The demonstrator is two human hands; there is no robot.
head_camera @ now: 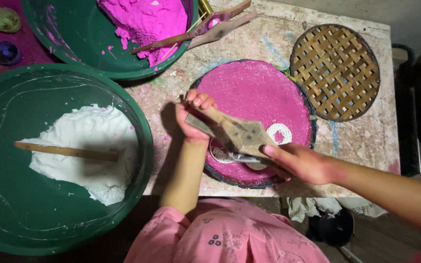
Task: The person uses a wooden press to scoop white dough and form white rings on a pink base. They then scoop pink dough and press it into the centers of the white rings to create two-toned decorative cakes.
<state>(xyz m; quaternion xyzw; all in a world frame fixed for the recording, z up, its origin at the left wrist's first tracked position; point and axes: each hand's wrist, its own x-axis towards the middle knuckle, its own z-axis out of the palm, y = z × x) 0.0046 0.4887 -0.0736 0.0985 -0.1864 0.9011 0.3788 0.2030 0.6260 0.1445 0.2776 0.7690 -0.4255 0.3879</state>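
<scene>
Two hands, left (pixel 194 117) and right (pixel 302 163), both gripping a flat wooden scraper (pixel 237 132) over a grainy pink-coated round tray (pixel 249 90).

Stained stone table (pixel 366 141) with two green basins (pixel 142 160) (pixel 74 44), pink-filled round tray (pixel 254 92), empty woven tray (pixel 334 72).

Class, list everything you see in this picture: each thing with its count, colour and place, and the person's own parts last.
Basin of white paste: one, green, left, a wooden stick lying in it.
Basin of pink paste: one, green, top, wooden sticks resting on its rim.
Pink-coated round tray: one, centre of the table, with white ring shapes on it.
Bare woven tray: one, brown, right.
Small pots: two, green and blue, top left.
Wooden press tool: one, tan, above the pink tray.
Left hand: grips the tool's handle.
Right hand: on the tool's other end.
</scene>
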